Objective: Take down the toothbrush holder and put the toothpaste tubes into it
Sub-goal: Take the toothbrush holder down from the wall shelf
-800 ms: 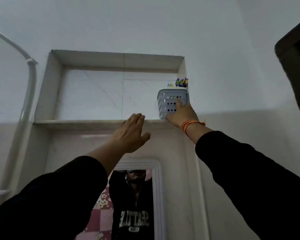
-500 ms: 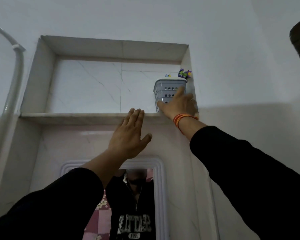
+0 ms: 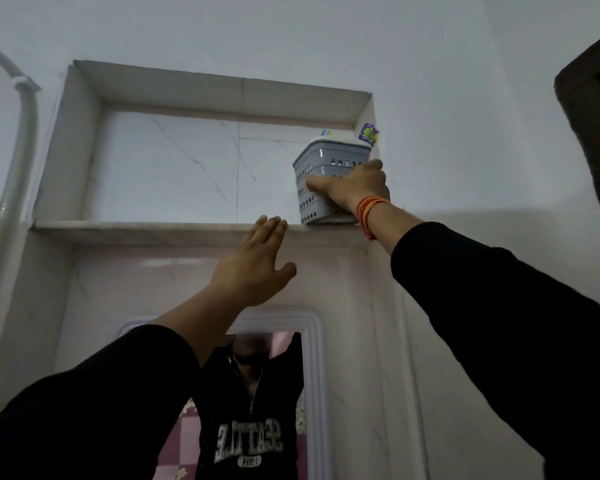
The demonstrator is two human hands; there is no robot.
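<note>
A grey perforated toothbrush holder [image 3: 321,164] stands at the right end of a high wall niche, on its marble ledge [image 3: 146,227]. My right hand [image 3: 354,187] is wrapped around the holder's front and right side, fingers closed on it. A purple and green item [image 3: 368,132] and a small pale tip [image 3: 325,133] stick out above its rim. My left hand [image 3: 257,263] is raised just below the ledge, fingers together and extended, holding nothing. No toothpaste tubes are visible outside the holder.
A white pipe [image 3: 18,157] runs down the left wall. Below the niche a white-framed mirror [image 3: 312,375] reflects a person in a black sweatshirt. A dark door frame [image 3: 593,109] juts in at the upper right.
My right hand has closed further around the holder, which has turned and shifted slightly toward the ledge's edge. My left hand has risen closer to the ledge.
</note>
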